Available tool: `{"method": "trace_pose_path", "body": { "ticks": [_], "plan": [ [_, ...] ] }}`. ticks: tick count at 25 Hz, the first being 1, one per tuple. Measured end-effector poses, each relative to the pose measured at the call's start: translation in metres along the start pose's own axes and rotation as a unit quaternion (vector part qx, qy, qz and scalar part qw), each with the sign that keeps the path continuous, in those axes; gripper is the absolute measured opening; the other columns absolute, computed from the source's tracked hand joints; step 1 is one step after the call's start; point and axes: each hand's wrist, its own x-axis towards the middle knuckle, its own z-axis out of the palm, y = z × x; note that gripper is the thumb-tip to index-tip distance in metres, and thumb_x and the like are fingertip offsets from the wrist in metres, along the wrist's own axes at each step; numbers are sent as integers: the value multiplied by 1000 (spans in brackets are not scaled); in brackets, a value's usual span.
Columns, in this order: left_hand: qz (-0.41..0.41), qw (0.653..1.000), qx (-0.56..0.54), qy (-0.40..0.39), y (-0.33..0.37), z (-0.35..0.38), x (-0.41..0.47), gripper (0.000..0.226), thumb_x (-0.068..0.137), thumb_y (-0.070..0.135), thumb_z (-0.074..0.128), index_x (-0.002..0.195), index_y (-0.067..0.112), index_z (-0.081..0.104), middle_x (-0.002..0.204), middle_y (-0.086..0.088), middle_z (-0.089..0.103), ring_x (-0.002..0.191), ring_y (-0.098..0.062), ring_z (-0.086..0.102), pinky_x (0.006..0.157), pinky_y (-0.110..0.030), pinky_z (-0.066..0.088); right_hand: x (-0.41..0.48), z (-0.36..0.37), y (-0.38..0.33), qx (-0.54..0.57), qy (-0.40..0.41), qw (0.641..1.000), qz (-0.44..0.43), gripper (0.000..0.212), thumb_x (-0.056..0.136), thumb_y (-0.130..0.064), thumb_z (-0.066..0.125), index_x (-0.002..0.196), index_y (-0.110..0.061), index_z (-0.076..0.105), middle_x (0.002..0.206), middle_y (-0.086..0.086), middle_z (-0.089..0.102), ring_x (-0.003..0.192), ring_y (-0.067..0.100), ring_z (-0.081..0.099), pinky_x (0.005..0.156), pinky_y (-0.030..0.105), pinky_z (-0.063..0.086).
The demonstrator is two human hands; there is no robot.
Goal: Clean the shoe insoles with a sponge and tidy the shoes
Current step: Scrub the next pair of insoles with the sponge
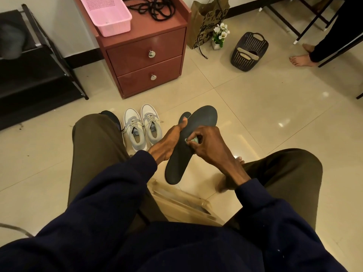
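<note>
A long dark grey insole is held up over the floor between my knees. My left hand grips its left edge, thumb on top, and a second dark insole peeks out behind that thumb. My right hand pinches a small green sponge and presses it on the middle of the insole. A pair of white and grey sneakers stands side by side on the floor to the left, toes pointing away. A dark shoe shows partly behind my left knee.
A red two-drawer cabinet stands ahead with a pink basket and black laces on top. A dark basket holding pale insoles sits on the floor at right. A black rack is at left. Another person's bare feet are far right.
</note>
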Motion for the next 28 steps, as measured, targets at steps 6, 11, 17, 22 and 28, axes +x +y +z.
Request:
{"method": "trace_pose_path", "body": {
  "ticks": [6, 11, 17, 22, 28],
  "plan": [
    [-31, 996, -22, -86, -1, 7, -4, 79, 104, 65, 29, 133, -1, 61, 120, -27, 68, 85, -36, 69, 78, -41, 61, 11, -29, 42, -62, 146, 983, 96, 5, 87, -15, 79, 82, -12, 79, 80, -2, 69, 68, 8, 61, 59, 21, 45],
    [-14, 999, 7, -34, -2, 3, 0, 69, 103, 62, 37, 133, 6, 62, 110, -18, 75, 86, -32, 73, 86, -51, 60, 5, -11, 19, 1, 10, 998, 54, 9, 86, -19, 81, 79, -14, 79, 72, -4, 73, 62, 4, 67, 56, 20, 54],
    [-32, 997, 2, -65, -3, 5, -1, 76, 103, 65, 32, 130, 0, 63, 118, -28, 70, 86, -37, 71, 80, -44, 61, 9, -25, 39, -70, 125, 985, 93, 10, 88, -19, 77, 79, -14, 78, 75, -3, 72, 65, 9, 63, 64, 35, 57],
    [-14, 999, 8, -32, -4, 2, 0, 67, 103, 62, 37, 131, 7, 62, 113, -20, 74, 89, -34, 73, 82, -48, 60, 6, -12, 20, -17, 1, 999, 42, 9, 84, -18, 81, 76, -14, 79, 71, -5, 73, 62, 5, 67, 59, 22, 57],
    [-39, 994, 0, -104, -7, 1, 4, 81, 102, 68, 30, 138, 1, 59, 134, -28, 62, 94, -38, 67, 82, -42, 59, 12, -28, 49, -47, 164, 978, 120, 9, 86, -21, 78, 79, -16, 77, 75, -5, 72, 64, 9, 62, 64, 32, 56]
  ]
}}
